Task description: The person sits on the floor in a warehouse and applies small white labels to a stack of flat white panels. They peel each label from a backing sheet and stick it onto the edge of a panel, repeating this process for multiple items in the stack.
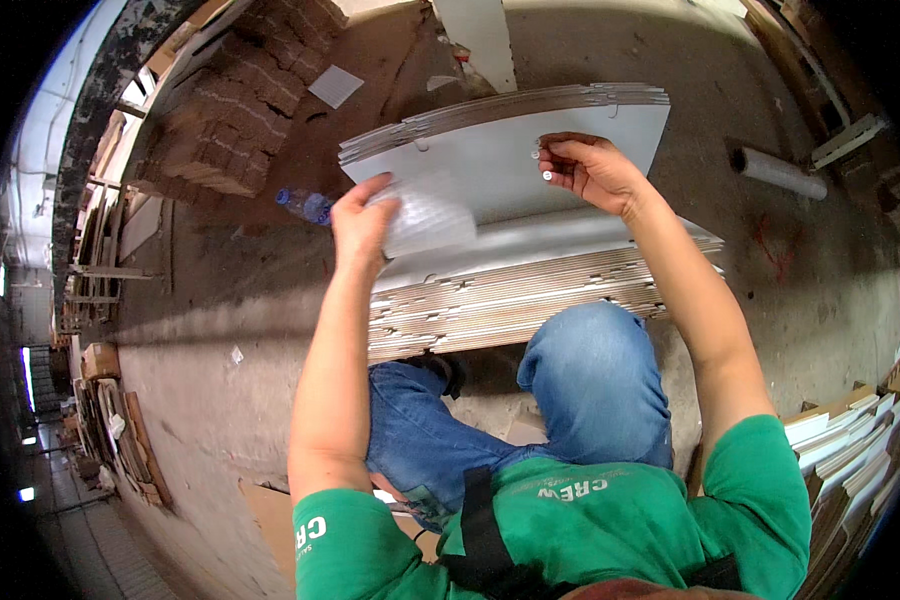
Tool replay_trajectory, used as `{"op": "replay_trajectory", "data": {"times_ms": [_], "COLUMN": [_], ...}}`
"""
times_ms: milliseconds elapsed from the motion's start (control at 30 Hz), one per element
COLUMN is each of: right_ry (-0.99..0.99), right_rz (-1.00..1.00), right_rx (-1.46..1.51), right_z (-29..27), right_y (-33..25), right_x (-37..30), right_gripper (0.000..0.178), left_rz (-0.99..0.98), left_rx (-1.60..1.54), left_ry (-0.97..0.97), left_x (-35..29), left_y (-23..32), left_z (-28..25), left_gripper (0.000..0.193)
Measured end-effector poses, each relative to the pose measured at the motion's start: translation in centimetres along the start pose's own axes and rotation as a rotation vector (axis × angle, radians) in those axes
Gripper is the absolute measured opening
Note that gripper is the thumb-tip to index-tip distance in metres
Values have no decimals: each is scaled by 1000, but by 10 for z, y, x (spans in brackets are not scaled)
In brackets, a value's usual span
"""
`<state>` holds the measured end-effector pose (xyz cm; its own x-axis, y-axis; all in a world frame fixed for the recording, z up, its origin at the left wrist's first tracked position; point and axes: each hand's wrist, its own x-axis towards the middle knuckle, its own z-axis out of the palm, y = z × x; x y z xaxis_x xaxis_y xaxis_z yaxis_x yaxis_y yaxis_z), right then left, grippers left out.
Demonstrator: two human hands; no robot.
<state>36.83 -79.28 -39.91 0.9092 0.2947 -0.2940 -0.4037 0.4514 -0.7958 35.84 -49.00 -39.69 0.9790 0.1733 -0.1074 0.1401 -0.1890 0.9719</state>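
Observation:
My left hand [361,225] is closed on the edge of a translucent plastic sheet [435,225], which is blurred by motion; a bag or a sheet of stickers, I cannot tell. My right hand [598,172] has its fingers curled around small white round pieces [547,175], two of them showing at the fingertips. Both hands are above an opened stack of flat cardboard [530,290] in front of my knees. Its white upper panel [510,165] stands tilted up behind the hands, with thin curved slots near its top edge.
A clear plastic bottle with blue parts [305,206] lies on the floor to the left. Stacked brown cardboard [235,110] is at the far left, a wrapped roll [782,173] at the right. More white-edged sheets [855,450] lean at the near right.

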Motion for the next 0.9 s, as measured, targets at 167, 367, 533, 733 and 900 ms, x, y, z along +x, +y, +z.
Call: {"op": "replay_trajectory", "data": {"times_ms": [167, 367, 533, 733, 900], "right_ry": [232, 636, 598, 705, 426], "right_rz": [-134, -589, -781, -562, -355], "right_rx": [-550, -1732, -1928, -1631, -698], "right_z": [-70, -103, -135, -136, -105], "right_y": [38, 66, 62, 26, -4], "right_x": [60, 111, 113, 88, 62], "right_gripper": [19, 17, 17, 21, 31], "left_rz": [45, 169, -105, -146, -105], "left_rx": [540, 972, 376, 146, 190], "left_ry": [349, 554, 531, 589, 379], "left_x": [56, 126, 144, 129, 134], "left_y": [-44, -126, -125, -104, -116], "left_z": [-57, -113, -29, -7, -36], "left_gripper": [31, 30, 53, 52, 47]}}
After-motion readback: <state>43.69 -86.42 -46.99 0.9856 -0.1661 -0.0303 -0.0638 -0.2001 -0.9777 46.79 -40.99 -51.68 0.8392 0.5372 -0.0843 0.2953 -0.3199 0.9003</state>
